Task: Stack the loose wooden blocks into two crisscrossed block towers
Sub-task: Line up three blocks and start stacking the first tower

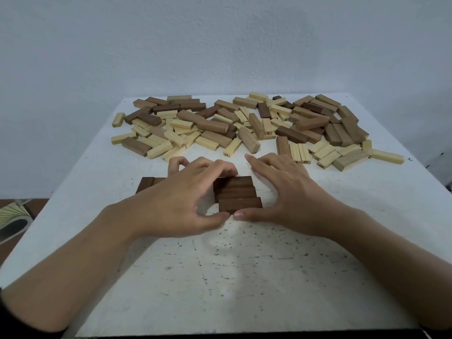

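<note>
Dark-wood row of three | your left hand pinches it, fingers curled; right hand flat, thumb pressing its near edge | likely squaring a base layer

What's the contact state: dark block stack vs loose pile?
Apart. Head view shows bare table between the dark block stack and the loose pile.
</note>
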A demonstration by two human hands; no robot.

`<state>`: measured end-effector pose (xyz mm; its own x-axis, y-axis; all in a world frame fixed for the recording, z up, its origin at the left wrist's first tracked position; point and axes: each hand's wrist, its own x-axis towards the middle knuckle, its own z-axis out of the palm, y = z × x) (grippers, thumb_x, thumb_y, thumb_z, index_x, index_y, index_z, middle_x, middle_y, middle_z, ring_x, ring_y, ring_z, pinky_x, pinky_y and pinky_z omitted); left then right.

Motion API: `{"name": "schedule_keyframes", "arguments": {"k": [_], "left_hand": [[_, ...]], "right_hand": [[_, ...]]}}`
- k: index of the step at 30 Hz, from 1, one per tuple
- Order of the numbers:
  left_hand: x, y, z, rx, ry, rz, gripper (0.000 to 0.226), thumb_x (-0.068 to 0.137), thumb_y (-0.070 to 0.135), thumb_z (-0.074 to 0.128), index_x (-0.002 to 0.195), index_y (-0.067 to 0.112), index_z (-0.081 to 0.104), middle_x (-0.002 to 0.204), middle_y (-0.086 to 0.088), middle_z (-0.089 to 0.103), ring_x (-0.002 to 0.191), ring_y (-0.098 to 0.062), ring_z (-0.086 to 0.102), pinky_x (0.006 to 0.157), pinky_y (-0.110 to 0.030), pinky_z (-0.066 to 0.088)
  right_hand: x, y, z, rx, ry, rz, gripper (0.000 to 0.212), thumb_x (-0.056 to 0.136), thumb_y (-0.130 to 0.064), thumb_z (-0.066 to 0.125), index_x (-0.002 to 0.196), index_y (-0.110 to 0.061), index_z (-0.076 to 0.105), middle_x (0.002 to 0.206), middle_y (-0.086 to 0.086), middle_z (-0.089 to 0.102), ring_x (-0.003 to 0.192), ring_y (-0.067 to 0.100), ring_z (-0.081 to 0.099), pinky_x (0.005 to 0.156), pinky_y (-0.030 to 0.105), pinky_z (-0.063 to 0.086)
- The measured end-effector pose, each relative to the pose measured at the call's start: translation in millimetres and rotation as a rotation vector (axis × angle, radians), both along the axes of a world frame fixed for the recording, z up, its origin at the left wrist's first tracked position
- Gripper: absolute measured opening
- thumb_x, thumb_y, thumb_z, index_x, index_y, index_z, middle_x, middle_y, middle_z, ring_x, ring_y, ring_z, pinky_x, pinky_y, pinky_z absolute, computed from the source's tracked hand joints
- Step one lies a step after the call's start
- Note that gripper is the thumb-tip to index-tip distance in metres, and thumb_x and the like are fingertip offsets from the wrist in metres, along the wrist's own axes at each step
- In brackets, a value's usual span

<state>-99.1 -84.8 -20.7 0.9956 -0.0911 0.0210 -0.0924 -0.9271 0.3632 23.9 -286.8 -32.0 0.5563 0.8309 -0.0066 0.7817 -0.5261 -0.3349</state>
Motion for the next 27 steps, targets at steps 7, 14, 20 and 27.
{"name": "schedule_keyframes", "arguments": {"k": [7,14,20,27], "left_hand": [[-5.8,5.5,-3.9,0.286,-0.030,0.040,0.087,0.086,0.089,0.022,0.153,0.035,0.035,0.145,0.028,0.039,0.141,0.004,0.020,0.116,-0.047,0.006],[-8.0,-0.8,-10.0,0.439,-0.046,0.007,0.083,0.095,0.074,0.004,0.158,0.025,0.028,0.150,0.015,0.033,0.145,-0.006,0.018,0.115,-0.049,0.008],[-9.2,-4.0,-16.0,0.483,-0.099,0.008,0.078,0.104,0.064,0.008,0.153,0.012,0.040,0.143,0.002,0.046,0.141,-0.018,0.033,0.108,-0.053,0.024],[-10.1,-6.6,-19.3,0.533,-0.153,0.014,0.071,0.107,0.056,0.013,0.149,0.008,0.044,0.139,-0.001,0.050,0.138,-0.019,0.037,0.107,-0.050,0.022]], "right_hand": [[-20.0,-23.6,0.9,-0.377,-0.077,0.068,0.097,0.079,-0.083,-0.009,0.155,-0.025,-0.025,0.163,-0.006,-0.031,0.148,0.009,-0.033,0.122,0.038,-0.017],[-25.7,-18.5,-15.3,-0.364,-0.172,0.056,0.080,0.088,-0.066,-0.021,0.153,-0.020,-0.029,0.161,-0.001,-0.036,0.143,0.015,-0.041,0.123,0.048,-0.016],[-27.1,-16.4,-16.4,-0.344,-0.171,0.043,0.075,0.089,-0.065,-0.021,0.148,-0.022,-0.032,0.160,-0.004,-0.035,0.146,0.017,-0.037,0.125,0.050,-0.009],[-28.4,-14.3,-18.4,-0.343,-0.178,0.038,0.077,0.083,-0.063,-0.026,0.146,-0.019,-0.033,0.161,-0.001,-0.033,0.147,0.020,-0.035,0.125,0.053,-0.006]]}}
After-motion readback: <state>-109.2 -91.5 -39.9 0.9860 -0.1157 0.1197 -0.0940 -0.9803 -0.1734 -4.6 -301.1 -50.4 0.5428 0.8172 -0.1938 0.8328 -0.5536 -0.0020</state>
